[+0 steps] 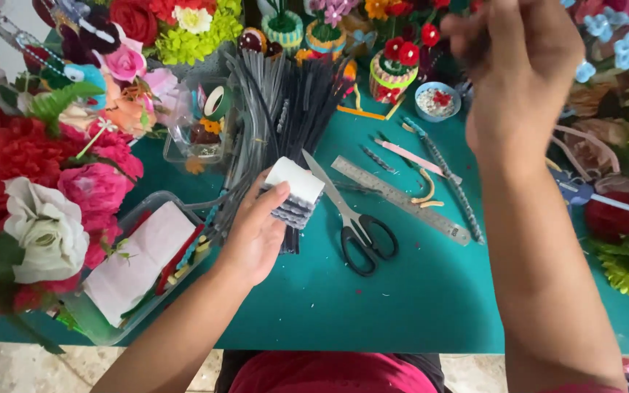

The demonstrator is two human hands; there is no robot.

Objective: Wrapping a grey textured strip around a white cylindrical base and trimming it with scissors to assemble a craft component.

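Fingers of the left hand (pixel 256 233) pinch a small white-topped block wrapped in grey fuzzy wire (pixel 296 193), above the teal table (pixel 416 298). Scissors (pixel 354 225) lie just beside it at four o'clock, a metal ruler (pixel 402 200) at three. Up at one o'clock, the right hand (pixel 522 73) is raised and blurred; I cannot tell its grip.

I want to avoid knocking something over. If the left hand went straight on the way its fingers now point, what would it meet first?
The left hand holds a white block and points up and right. Probably the scissors come first, their blades lying just beyond the block, then the ruler. Depth is unclear; the hand may pass above them.
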